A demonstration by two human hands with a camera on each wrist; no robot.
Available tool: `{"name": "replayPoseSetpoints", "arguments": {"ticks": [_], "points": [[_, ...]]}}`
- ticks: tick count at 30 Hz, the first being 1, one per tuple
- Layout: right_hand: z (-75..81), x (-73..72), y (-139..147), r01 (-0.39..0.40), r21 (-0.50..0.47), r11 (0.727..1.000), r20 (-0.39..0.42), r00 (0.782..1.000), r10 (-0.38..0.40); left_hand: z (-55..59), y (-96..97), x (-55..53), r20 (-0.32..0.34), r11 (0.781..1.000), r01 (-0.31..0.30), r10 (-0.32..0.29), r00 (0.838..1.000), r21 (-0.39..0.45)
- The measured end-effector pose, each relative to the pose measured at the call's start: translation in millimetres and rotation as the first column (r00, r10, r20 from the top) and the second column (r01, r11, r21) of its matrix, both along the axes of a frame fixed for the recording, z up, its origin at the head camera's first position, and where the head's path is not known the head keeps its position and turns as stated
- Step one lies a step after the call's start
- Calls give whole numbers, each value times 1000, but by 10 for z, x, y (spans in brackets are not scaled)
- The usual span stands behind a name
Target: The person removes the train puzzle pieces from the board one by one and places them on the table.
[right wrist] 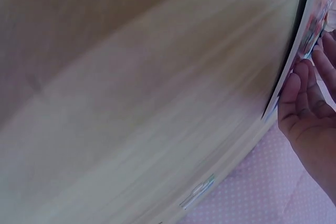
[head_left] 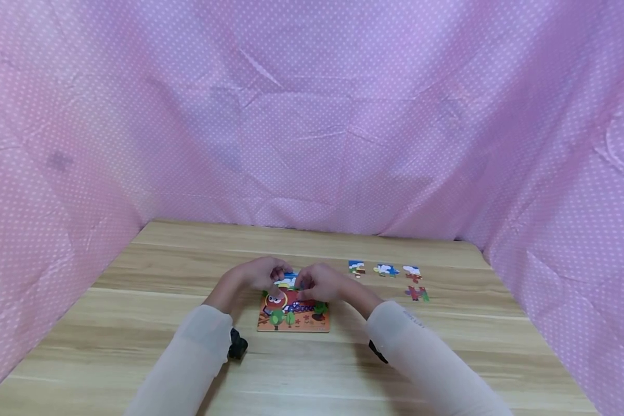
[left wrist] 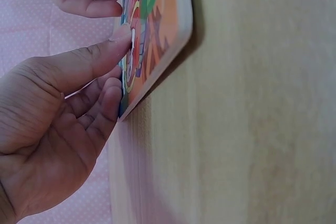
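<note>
A jigsaw puzzle in a board lies flat before me, its picture showing a red smiling figure, green trees and orange ground. My left hand reaches in from the left. In the left wrist view, its thumb rests on the picture, with bent fingers by the board's edge. From the right, my right hand lies over the upper right part of the puzzle. Its loosely bent fingers are close to the board's surface in the right wrist view; no piece shows between them. The hands cover part of the picture's top.
Several loose jigsaw pieces lie on the wooden table right of the board: one piece nearest it, a blue-white piece, and a red-green piece. A pink dotted cloth hangs behind and along both sides.
</note>
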State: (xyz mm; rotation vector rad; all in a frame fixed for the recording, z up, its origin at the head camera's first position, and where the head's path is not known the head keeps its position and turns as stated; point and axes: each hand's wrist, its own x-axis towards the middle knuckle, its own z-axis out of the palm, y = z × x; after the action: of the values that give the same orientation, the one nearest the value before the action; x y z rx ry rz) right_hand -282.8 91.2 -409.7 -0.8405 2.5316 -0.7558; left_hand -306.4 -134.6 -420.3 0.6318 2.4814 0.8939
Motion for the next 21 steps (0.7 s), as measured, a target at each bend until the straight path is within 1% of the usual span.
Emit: {"name": "replayPoseSetpoints", "arguments": {"ticks": [5,12,21], "points": [[-31,25,-50,10,-16,1000,-4,1000,-11,5,-5,5,-9,1000,11,-11,1000,-3],[-51,9,-82,31,12,999,-18,999,-31,5,-6,-2,-14,1000,12,-12,1000,8],[-47,36,-104,50,52,997,-9,999,-50,-6,1,0,12,1000,8,-8,1000,17]]}}
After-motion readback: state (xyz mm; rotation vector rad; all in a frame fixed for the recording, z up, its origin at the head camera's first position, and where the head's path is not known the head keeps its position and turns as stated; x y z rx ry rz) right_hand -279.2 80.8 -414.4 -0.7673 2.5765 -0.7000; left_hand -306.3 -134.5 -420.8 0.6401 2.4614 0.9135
